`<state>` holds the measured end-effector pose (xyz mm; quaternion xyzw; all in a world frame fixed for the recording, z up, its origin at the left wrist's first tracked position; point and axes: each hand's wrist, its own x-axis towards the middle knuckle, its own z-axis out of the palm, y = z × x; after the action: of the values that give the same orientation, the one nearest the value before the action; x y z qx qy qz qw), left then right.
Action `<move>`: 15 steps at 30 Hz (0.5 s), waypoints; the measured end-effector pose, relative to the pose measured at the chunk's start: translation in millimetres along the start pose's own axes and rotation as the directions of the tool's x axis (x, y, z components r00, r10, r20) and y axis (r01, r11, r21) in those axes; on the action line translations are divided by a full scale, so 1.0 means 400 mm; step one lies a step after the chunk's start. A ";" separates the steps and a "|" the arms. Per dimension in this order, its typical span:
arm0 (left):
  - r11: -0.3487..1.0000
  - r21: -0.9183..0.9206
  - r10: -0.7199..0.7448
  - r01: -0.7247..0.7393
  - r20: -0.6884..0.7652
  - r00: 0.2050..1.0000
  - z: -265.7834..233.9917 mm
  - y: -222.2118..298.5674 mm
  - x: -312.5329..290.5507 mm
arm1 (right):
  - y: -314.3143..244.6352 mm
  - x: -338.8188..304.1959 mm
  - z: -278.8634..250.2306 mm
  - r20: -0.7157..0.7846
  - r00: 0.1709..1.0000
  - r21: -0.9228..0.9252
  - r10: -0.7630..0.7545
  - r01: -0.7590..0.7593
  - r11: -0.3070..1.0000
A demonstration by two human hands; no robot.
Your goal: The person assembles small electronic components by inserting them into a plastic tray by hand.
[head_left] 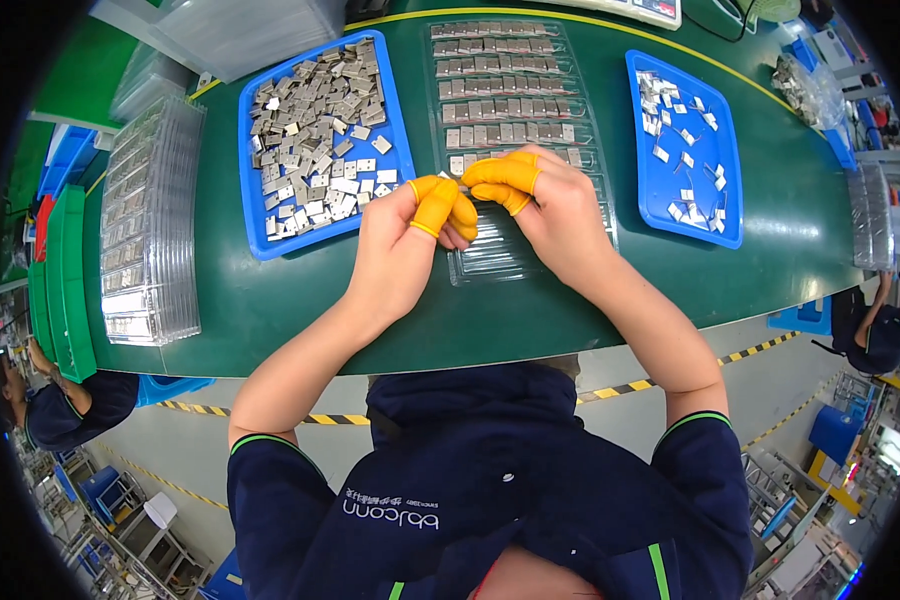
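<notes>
My left hand (410, 225) and my right hand (547, 195) meet above the clear plastic tray (490, 255), yellow finger cots on their fingers. Both are closed in a pinch, fingertips almost touching. A tiny pale part shows between them, but the fingers hide what it is. Rows of small silvery metal pieces (510, 85) with thin wires fill the tray's far part. To the left, a blue tray (253, 215) holds a heap of loose silvery metal plates (320, 130). Another blue tray (722, 200) on the right holds small white pieces with wire leads (688, 135).
Stacked clear plastic trays (150, 230) stand at the left of the green table (300, 320), beside green bins (67, 280). Clear boxes (240, 35) sit at the far left. More clear trays (870, 215) lie at the right edge. Other people work on both sides.
</notes>
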<state>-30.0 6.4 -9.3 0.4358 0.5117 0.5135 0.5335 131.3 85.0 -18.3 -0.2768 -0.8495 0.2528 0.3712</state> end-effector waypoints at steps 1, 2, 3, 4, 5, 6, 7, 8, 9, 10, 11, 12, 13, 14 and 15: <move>1.000 0.001 -0.003 0.003 0.005 1.000 0.001 0.000 -0.010 | 0.002 -0.004 0.000 0.079 0.993 0.005 0.082 -0.083 0.997; 0.995 0.101 -0.022 0.020 0.024 0.999 0.003 -0.001 -0.029 | 0.001 -0.007 0.000 0.061 0.998 -0.106 0.030 -0.023 0.994; 0.979 0.199 -0.041 0.032 0.040 0.998 0.007 -0.002 -0.049 | 0.002 -0.006 -0.002 0.059 0.998 -0.106 0.031 -0.025 0.994; 0.816 0.543 0.182 -0.198 0.083 0.980 0.006 -0.012 -0.071 | 0.003 -0.001 -0.003 0.047 0.997 -0.206 -0.066 0.075 0.976; 0.708 0.616 0.315 -0.344 0.160 0.935 0.013 -0.017 -0.085 | 0.004 0.004 -0.004 0.045 0.985 -0.305 -0.164 0.170 0.937; 0.654 0.644 0.373 -0.395 0.179 0.910 0.028 -0.013 -0.102 | 0.002 0.005 -0.002 0.044 0.986 -0.304 -0.161 0.167 0.938; 0.596 0.670 0.429 -0.443 0.201 0.881 0.038 -0.008 -0.115 | 0.001 0.006 0.000 0.099 0.979 -0.345 -0.178 0.202 0.917; 0.598 0.669 0.426 -0.441 0.201 0.882 0.039 -0.010 -0.124 | 0.000 0.006 0.002 0.154 0.969 -0.383 -0.192 0.238 0.893; 0.523 0.701 0.448 -0.485 0.258 0.856 0.040 -0.010 -0.130 | 0.000 0.006 0.004 0.154 0.969 -0.382 -0.193 0.239 0.893; 0.445 0.725 0.464 -0.526 0.316 0.828 0.040 -0.011 -0.136 | 0.001 0.005 0.005 0.155 0.967 -0.383 -0.205 0.250 0.889; 0.445 0.725 0.464 -0.525 0.315 0.828 0.041 -0.014 -0.141 | 0.002 0.004 0.006 0.155 0.964 -0.385 -0.216 0.260 0.885; 0.446 0.726 0.431 -0.524 0.339 0.836 0.043 -0.018 -0.146 | 0.001 0.006 0.006 0.156 0.963 -0.382 -0.219 0.263 0.886; 0.446 0.726 0.398 -0.523 0.363 0.843 0.043 -0.021 -0.150 | 0.000 0.007 0.005 0.158 0.964 -0.368 -0.213 0.257 0.893; 0.441 0.723 0.370 -0.532 0.393 0.842 0.042 -0.022 -0.151 | 0.000 0.008 0.003 0.159 0.965 -0.354 -0.206 0.251 0.901; 0.440 0.724 0.370 -0.531 0.393 0.842 0.040 -0.024 -0.152 | -0.001 0.007 0.000 0.159 0.965 -0.353 -0.207 0.251 0.901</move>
<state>-10.1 -54.0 -11.2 0.7933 0.5031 0.3037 0.1594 129.4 86.5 -16.7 -0.2247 -0.9288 0.0583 0.2888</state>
